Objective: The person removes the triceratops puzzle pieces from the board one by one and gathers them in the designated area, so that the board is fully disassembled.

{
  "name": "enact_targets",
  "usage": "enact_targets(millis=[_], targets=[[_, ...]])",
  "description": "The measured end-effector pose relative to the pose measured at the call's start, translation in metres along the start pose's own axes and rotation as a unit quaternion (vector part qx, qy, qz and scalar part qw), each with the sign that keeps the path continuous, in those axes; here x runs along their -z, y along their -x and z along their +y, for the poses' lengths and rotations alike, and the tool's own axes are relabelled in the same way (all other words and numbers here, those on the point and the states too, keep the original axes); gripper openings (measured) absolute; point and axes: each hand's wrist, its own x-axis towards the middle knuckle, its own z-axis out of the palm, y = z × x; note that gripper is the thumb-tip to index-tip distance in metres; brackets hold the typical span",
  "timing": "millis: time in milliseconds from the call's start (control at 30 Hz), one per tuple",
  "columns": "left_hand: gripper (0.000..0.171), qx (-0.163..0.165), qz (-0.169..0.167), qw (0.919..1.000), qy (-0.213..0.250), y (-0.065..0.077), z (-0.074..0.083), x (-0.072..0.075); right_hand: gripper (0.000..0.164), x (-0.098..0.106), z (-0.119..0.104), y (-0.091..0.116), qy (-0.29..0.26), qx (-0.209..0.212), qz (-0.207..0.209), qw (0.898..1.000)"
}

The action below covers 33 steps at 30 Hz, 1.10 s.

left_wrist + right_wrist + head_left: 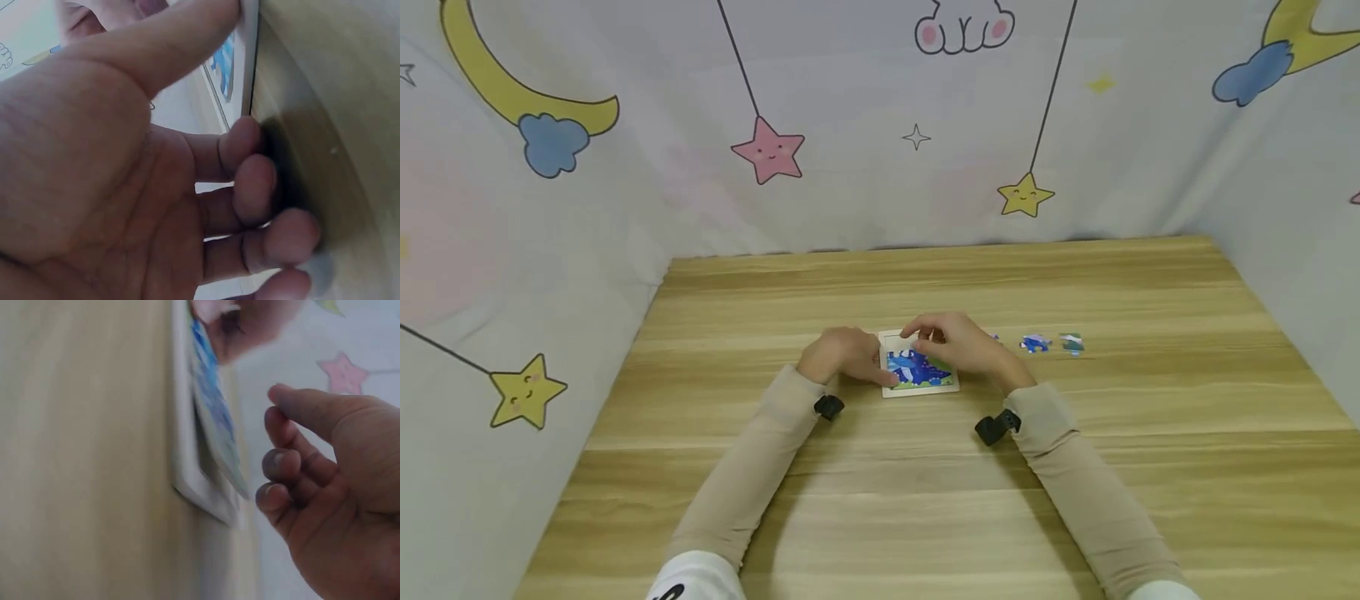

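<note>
A small white-rimmed puzzle tray point(922, 392) lies on the table, showing a blue dinosaur picture point(917, 367) made of jigsaw pieces. My left hand point(846, 353) holds the tray's left side, its thumb laid over the lower left corner and its other fingers bent along the outer edge. Above the tray's upper part, my right hand point(961, 340) hovers with bent fingers, thumb close to the index finger. Nothing shows between those fingertips in the right wrist view, where the picture layer point(215, 412) stands tilted up from the tray rim point(182, 425).
Right of the right hand lie a blue and purple jigsaw piece point(1036, 342) and a green and blue one point(1072, 342); another is mostly hidden behind the hand. A printed cloth point(865, 192) hangs behind the wooden table point(880, 500).
</note>
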Motion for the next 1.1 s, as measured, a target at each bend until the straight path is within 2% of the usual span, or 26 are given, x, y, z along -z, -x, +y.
enact_targets(millis=[167,333,500,800,967,1100], targets=[[0.051,0.009,-0.010,0.9999,-0.004,-0.004,0.005,0.002,0.026,-0.016,0.005,-0.007,0.019,0.025,-0.017,0.999],[0.052,0.019,-0.019,0.9996,-0.006,-0.004,0.008,0.007,0.031,-0.017,0.011,-0.006,0.038,0.024,-0.020,0.999],[0.052,0.025,-0.033,0.9991,-0.005,-0.005,0.009,0.009,0.030,-0.017,0.009,-0.006,0.016,0.023,-0.042,0.999],[0.052,0.022,-0.038,0.9990,-0.005,-0.002,0.007,0.002,0.028,-0.028,0.003,-0.009,0.000,-0.011,-0.080,0.997],[0.052,0.027,-0.035,0.9990,0.001,-0.003,0.006,0.004,0.025,-0.025,0.005,-0.012,0.003,0.000,-0.081,0.997],[0.051,0.030,-0.035,0.9989,0.008,-0.003,0.004,0.005,0.023,-0.023,0.009,-0.015,-0.022,0.007,-0.085,0.996]])
